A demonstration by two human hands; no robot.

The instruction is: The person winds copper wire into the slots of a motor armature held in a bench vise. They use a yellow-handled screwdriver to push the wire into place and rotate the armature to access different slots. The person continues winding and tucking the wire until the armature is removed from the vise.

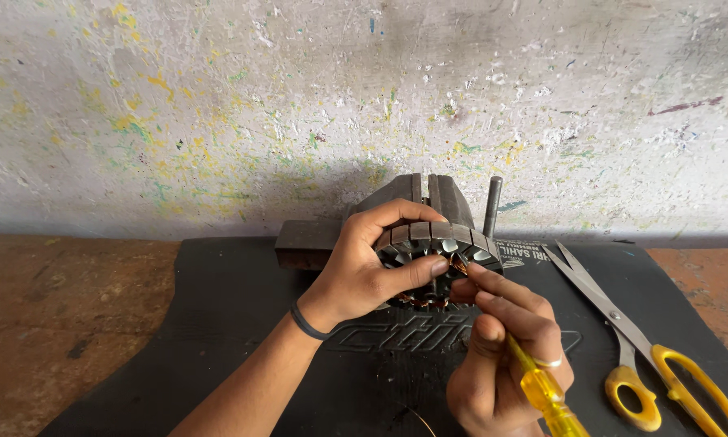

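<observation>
A workshop: a vise (428,202) stands at the black mat's (218,324) far edge against a paint-spattered wall (299,105), with scissors (647,348) near the mat's right edge.

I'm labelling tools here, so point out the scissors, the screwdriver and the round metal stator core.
scissors (602,301), head view, on the blades.
screwdriver (543,391), head view, on the yellow handle.
stator core (441,235), head view, on the top laminated rim.

A worn brown bench top (64,324) runs along a paint-flecked wall. A black rubber mat (242,324) covers its middle. On the mat lie yellow-handled scissors (635,340) at the right and a dark metal vise (416,210) at the back.
</observation>
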